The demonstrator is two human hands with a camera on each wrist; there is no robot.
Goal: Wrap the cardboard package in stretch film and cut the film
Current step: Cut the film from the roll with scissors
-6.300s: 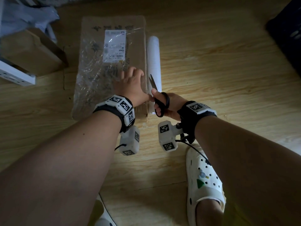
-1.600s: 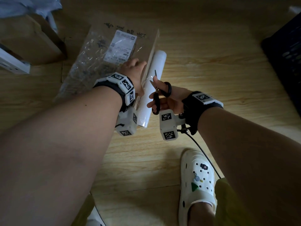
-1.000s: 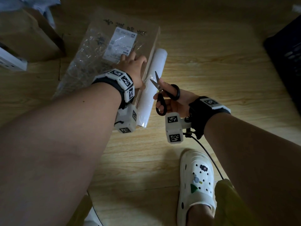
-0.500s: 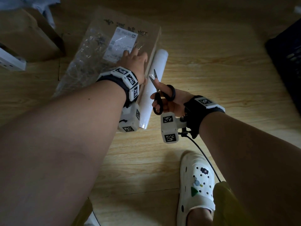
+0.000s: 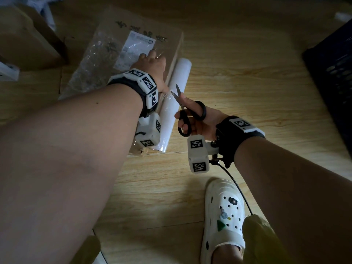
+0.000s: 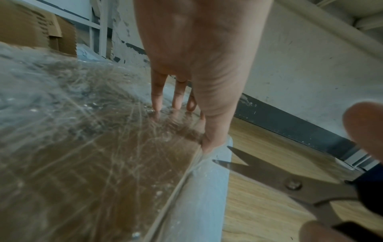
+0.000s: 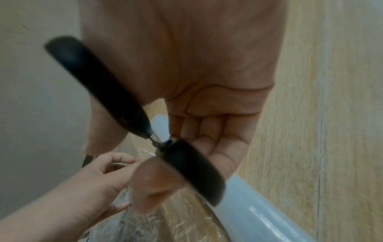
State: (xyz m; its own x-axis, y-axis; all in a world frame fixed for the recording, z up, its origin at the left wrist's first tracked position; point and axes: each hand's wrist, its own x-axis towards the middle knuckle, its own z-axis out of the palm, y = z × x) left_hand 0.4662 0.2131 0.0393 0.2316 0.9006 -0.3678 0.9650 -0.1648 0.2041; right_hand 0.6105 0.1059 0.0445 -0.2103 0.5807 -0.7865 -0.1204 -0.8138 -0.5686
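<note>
Scissors (image 5: 187,109) beside package (image 5: 106,60) edge

The flat brown cardboard package wrapped in clear film (image 5: 106,60) lies on the pale wooden plank floor (image 5: 238,77) at eleven o'clock, with the left hand (image 5: 152,65) resting on top of it. The white roll of stretch film (image 5: 175,103) lies just beside the package's right edge, and at two o'clock of its near half are the black-handled steel scissors (image 5: 187,111) in the right hand (image 5: 202,121). A brown cardboard box (image 5: 24,39) sits at ten o'clock, a dark slotted plastic crate (image 5: 335,77) at two o'clock, and a white perforated clog (image 5: 222,212) at five o'clock.
</note>
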